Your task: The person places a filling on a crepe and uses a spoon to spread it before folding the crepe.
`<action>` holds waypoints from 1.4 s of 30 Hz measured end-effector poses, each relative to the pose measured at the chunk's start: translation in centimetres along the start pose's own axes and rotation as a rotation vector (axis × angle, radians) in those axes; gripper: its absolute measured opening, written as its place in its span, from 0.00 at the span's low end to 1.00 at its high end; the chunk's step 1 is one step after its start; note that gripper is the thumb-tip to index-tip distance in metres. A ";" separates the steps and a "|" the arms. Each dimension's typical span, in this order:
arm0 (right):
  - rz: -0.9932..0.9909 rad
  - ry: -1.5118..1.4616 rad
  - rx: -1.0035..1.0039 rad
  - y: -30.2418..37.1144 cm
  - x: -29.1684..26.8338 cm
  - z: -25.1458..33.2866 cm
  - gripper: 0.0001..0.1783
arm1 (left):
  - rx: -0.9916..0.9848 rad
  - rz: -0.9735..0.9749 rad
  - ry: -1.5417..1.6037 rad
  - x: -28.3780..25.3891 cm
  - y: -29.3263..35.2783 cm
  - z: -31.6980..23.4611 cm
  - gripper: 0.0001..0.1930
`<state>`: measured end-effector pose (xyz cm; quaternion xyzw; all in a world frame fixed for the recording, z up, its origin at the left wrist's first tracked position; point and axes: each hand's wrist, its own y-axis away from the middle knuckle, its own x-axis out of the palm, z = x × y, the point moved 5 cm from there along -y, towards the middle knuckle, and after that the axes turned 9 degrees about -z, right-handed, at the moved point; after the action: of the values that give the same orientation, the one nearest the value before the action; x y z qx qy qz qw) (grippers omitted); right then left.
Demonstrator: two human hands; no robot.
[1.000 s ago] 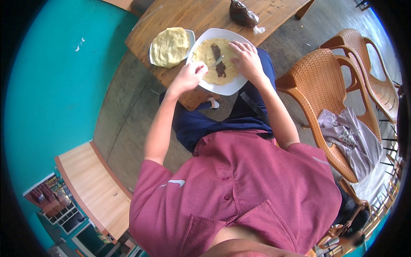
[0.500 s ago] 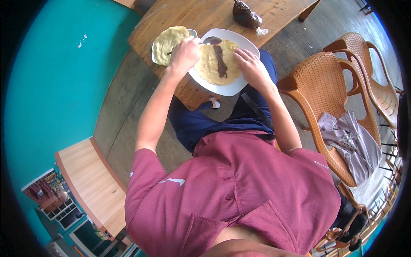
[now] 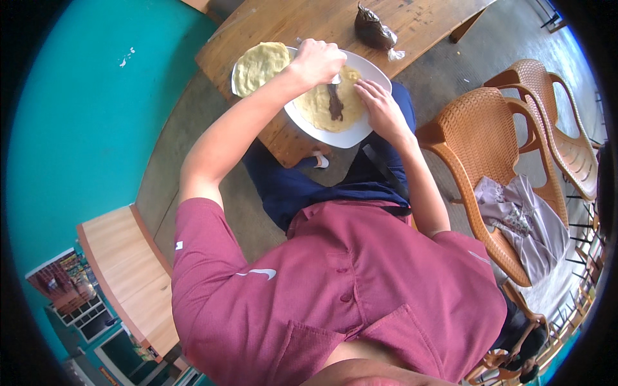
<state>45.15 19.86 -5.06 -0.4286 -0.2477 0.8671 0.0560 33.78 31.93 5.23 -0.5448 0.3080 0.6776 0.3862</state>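
Observation:
A white plate [image 3: 335, 139] stands at the table's near edge with a flat yellow pancake [image 3: 312, 110] on it. Down the pancake's middle runs a strip of dark brown filling [image 3: 336, 108]. My left hand [image 3: 318, 62] is over the plate's far part, closed around a spoon [image 3: 336, 78]; most of the spoon is hidden by the hand, and its bowl is at the strip's far end. My right hand [image 3: 378, 106] lies with fingers stretched out along the pancake's right edge, over the plate's rim. Left of the plate, another yellow pancake [image 3: 262, 67] covers a second white dish.
On the wooden table [image 3: 309, 19] a knotted clear bag of dark brown filling [image 3: 375, 31] lies beyond the plate. Woven brown chairs [image 3: 476, 122] stand to the right, one with a grey cloth [image 3: 521, 215] on it. A teal wall [image 3: 84, 116] rises at left.
My left hand has moved right with the spoon, from the plate's left rim to over the brown strip, and its elbow has swung outward. The right hand has hardly moved.

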 end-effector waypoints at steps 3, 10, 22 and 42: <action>-0.010 -0.002 0.012 0.0 0.0 0.0 0.28 | -0.002 0.110 -0.010 0.4 -1.5 0.4 0.05; 0.032 -0.023 0.032 0.1 0.0 -0.1 0.24 | -0.011 0.105 -0.015 1.1 -2.4 2.6 0.07; -0.019 -0.037 0.039 0.0 -0.3 0.0 0.23 | -0.303 -0.346 0.379 1.6 6.4 5.4 0.10; -0.033 -0.016 0.052 -0.3 -0.4 0.4 0.22 | -0.863 -0.297 0.972 7.6 15.3 -2.4 0.12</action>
<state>45.03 19.88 -4.44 -0.4160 -0.2328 0.8754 0.0795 21.03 23.46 -2.73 -0.9306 0.0700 0.3570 0.0400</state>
